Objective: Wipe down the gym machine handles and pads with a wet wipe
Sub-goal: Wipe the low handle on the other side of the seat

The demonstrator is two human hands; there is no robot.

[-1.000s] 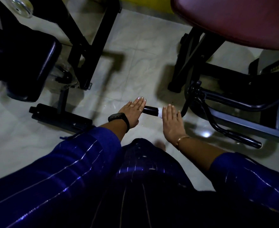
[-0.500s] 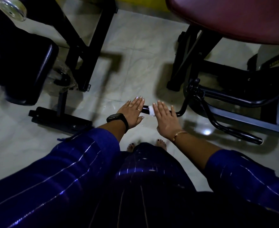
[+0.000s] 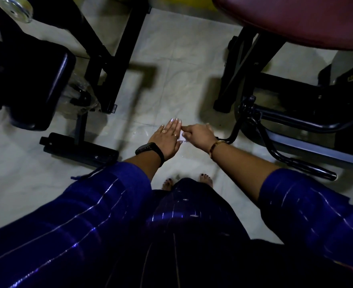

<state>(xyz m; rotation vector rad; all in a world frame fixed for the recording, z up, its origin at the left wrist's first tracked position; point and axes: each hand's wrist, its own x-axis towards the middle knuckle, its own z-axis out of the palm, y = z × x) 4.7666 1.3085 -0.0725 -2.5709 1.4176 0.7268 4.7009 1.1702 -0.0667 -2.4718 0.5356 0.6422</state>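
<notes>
Your right hand (image 3: pixel 198 135), fingers curled and pinching the wet wipe (image 3: pixel 181 137), has slid left along the black handle (image 3: pixel 234 130) until it meets your left hand (image 3: pixel 166 141), flat with fingers straight over the handle's end, so this grip looks wiped end to end.

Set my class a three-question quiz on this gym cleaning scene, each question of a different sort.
1. True or false: the left hand wears a watch at the wrist.
2. Which colour is the wipe pinched by the right hand? A white, B green, C black.
3. Fill in: the pad at top right is dark ___.
Key: 1 true; 2 A; 3 red.
</notes>
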